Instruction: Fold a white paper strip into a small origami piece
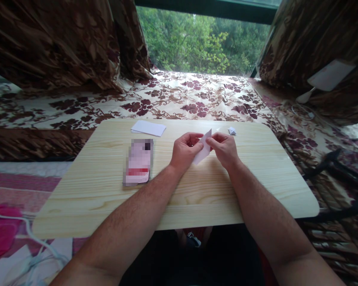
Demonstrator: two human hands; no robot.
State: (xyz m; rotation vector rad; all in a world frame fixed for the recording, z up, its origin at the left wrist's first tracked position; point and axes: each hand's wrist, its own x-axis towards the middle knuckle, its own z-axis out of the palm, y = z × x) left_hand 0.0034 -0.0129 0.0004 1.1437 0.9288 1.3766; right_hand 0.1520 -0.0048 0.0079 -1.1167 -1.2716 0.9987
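A small folded sheet of white paper (203,150) is held up above the table, tilted, with a pointed corner at its top. My left hand (185,148) pinches its left side between thumb and fingers. On the other side, my right hand (224,147) is closed on the paper's right edge, thumb toward me. The fingers behind the sheet are partly hidden. Just beyond my right hand lies a small folded paper piece (232,131). A stack of white paper slips (148,128) rests at the table's far left.
The light wooden table (92,190) has rounded corners. A phone (139,162), partly pixelated, lies left of my hands. Beyond the table is a ledge with floral cloth (197,95), and a white lamp (331,75) stands at right. White cables (30,230) hang at lower left.
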